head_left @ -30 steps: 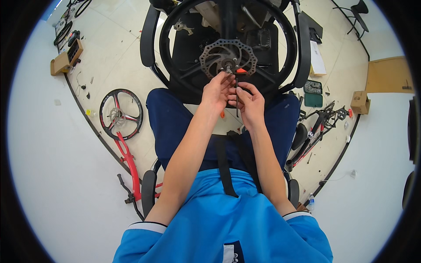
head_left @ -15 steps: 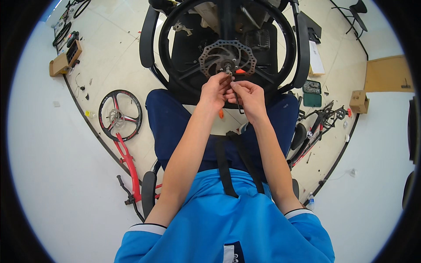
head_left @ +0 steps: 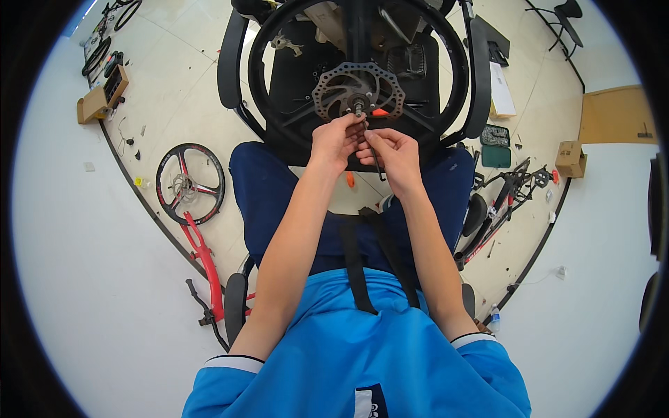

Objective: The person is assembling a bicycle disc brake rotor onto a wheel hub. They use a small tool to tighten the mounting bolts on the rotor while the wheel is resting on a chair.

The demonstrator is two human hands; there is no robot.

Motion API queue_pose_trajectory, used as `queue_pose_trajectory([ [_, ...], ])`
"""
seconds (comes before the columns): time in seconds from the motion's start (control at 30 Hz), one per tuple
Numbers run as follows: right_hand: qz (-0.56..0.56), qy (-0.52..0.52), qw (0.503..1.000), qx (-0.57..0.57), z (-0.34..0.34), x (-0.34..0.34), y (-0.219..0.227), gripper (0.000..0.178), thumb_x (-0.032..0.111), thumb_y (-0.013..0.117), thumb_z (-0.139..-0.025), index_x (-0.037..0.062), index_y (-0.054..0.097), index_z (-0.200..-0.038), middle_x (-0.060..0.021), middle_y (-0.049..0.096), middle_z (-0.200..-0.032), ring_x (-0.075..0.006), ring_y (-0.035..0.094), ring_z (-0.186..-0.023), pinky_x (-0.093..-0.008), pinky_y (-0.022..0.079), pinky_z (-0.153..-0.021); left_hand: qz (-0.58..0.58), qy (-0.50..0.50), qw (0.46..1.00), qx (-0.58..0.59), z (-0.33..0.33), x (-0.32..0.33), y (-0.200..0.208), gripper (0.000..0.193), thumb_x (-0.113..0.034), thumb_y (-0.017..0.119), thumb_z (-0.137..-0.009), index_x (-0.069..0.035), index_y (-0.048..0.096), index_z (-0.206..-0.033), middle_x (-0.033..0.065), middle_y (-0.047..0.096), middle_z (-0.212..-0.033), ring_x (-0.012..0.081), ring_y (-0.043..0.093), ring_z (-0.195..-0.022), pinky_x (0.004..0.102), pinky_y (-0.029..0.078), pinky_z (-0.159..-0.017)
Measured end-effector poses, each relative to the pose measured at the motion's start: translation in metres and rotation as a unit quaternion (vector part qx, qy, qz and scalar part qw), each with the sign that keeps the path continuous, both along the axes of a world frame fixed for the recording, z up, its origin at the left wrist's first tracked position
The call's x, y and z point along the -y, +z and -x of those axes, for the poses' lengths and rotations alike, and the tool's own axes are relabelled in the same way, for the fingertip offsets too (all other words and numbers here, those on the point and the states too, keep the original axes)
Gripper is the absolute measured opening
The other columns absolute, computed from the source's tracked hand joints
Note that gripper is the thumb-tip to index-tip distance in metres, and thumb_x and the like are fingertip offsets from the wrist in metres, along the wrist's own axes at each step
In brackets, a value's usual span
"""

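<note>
in the right hand (head_left: 394, 155), the hex key (head_left: 377, 163) has tilted.

From the wearer's head, the left fisheye camera is looking down past the bright-blue, white-cuffed shirt (head_left: 348, 341) at the nearby bare hands (head_left: 333, 145), and its wide view is taking in the pale tiled floor (head_left: 195, 90) and bending the smooth white walls (head_left: 90, 237).
</note>
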State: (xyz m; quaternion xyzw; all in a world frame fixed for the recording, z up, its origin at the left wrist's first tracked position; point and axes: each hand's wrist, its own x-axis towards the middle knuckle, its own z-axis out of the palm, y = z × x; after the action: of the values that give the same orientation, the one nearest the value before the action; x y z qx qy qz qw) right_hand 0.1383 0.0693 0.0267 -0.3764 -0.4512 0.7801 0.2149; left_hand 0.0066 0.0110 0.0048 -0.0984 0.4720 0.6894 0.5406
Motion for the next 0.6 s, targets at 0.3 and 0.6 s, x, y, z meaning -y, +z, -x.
queue_pose_trajectory([
  [0.3,-0.007,-0.007,1.000,0.010,0.004,-0.002,0.001,0.019,0.010,0.067,-0.097,-0.0091,0.068,-0.101,-0.0129,0.072,-0.085,-0.0175,0.072,-0.071,-0.0266,0.060,-0.063,0.016,-0.017,0.999,-0.033,0.008,0.001,-0.001,0.015,-0.010,0.073,-0.088,0.001,0.069,-0.097,0.0102,0.069,-0.089,0.0189,0.064,-0.081,0.0324,0.053,-0.077],
  [0.6,0.005,-0.025,0.999,0.022,0.009,-0.001,-0.001,0.020,0.011,0.068,-0.096,-0.0084,0.067,-0.097,-0.0132,0.071,-0.083,-0.0181,0.073,-0.071,-0.0268,0.060,-0.060,-0.013,-0.004,1.000,0.009,0.006,0.002,-0.010,0.012,-0.009,0.072,-0.088,0.000,0.067,-0.094,0.0111,0.070,-0.089,0.0194,0.065,-0.081,0.0315,0.054,-0.075],
])
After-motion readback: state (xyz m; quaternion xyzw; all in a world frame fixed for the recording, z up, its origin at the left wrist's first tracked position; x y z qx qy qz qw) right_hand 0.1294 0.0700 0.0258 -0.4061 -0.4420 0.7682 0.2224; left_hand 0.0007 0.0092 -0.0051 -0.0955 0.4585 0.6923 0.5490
